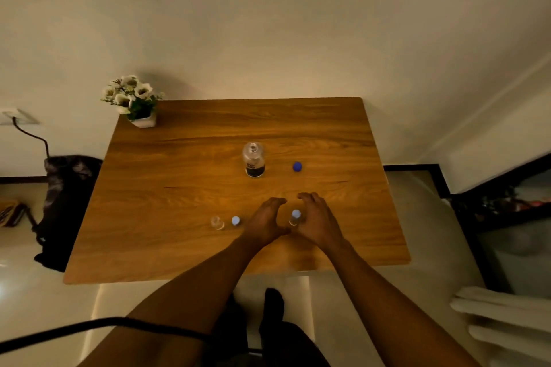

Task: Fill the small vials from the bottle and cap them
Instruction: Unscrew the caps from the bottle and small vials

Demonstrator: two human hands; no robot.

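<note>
A clear bottle with a dark label stands uncapped at the middle of the wooden table. Its dark blue cap lies to its right. A small vial with a pale blue cap stands between my hands. My left hand and my right hand curve around it with fingers apart, and neither visibly grips it. To the left stands an uncapped clear vial, with a loose pale blue cap beside it.
A white pot of white flowers sits on the table's far left corner. A dark bag rests on the floor to the left of the table, and white cloth lies at lower right. A black cable crosses my left forearm.
</note>
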